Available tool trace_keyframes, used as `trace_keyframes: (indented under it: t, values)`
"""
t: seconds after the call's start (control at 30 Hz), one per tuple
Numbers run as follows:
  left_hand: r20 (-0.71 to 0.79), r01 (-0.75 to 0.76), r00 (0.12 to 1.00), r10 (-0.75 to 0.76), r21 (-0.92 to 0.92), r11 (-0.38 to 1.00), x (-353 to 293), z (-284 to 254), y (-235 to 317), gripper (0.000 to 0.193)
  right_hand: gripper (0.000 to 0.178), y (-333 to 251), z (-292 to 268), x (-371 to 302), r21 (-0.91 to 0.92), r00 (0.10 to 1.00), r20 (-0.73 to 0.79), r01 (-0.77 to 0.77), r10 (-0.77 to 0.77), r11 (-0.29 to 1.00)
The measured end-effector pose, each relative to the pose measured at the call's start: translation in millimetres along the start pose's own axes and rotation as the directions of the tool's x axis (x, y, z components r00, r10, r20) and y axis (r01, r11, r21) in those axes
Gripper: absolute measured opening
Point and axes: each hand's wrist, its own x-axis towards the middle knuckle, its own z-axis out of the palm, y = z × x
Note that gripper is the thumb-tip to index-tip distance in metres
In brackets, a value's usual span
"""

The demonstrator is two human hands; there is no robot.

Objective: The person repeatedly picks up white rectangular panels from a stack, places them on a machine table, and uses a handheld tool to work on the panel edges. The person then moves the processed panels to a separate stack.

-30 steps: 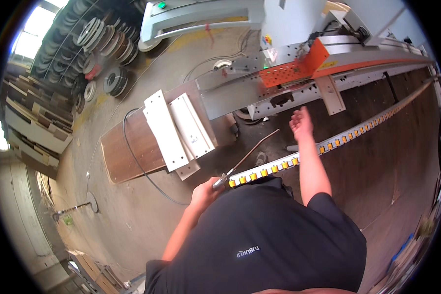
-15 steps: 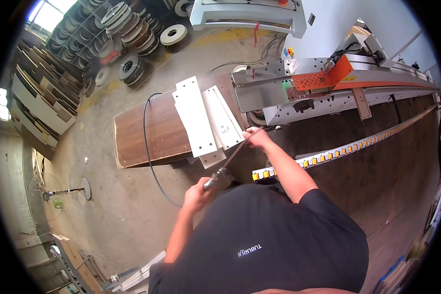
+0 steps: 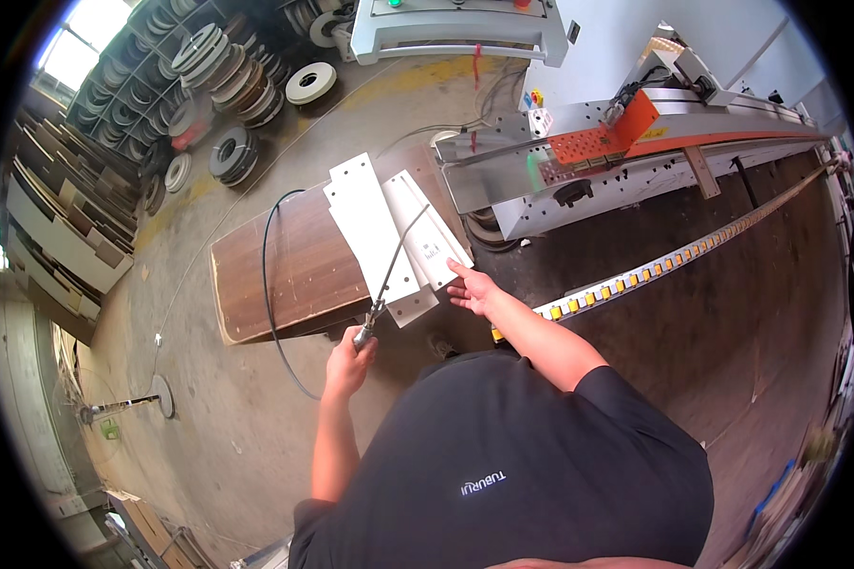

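My left hand (image 3: 348, 360) is closed around the metal handle of an air blow gun (image 3: 374, 311). Its long thin nozzle slants up and away over the white panels. My right hand (image 3: 476, 290) is open, fingers apart, its thumb at the near right corner of a narrow white panel (image 3: 416, 216) with holes and a small printed mark. Beside that lies a wider white panel (image 3: 365, 223) with drilled holes, and a further white piece (image 3: 412, 307) sticks out beneath. These lie stacked on a brown wood-grain board (image 3: 285, 270). Whether the thumb touches the panel I cannot tell.
A dark hose (image 3: 271, 275) loops across the brown board towards my left side. To the right stand a machine with an orange guard (image 3: 593, 144) and a long rail with yellow rollers (image 3: 607, 292). Edge-band rolls (image 3: 232, 156) and leaning boards (image 3: 62, 228) are at the far left.
My right hand has let go of the nozzle's end and opened near the panel corner. My left hand has moved left and forward, bringing the nozzle over the white panels.
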Motion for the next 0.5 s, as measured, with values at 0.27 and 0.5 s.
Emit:
trace_keyframes:
  t: [0.27,0.5]
  values:
    - [0.039,0.060,0.997,-0.063,0.070,0.996,20,-10,-11,0.033,0.037,-11,-41,1,-0.318,0.721,-0.013,0.654,-0.693,0.687]
    - [-0.238,0.123,0.970,-0.046,0.315,0.941,47,-1,-14,0.050,0.031,-58,-92,-73,-0.017,0.650,-0.039,0.759,-0.759,0.651]
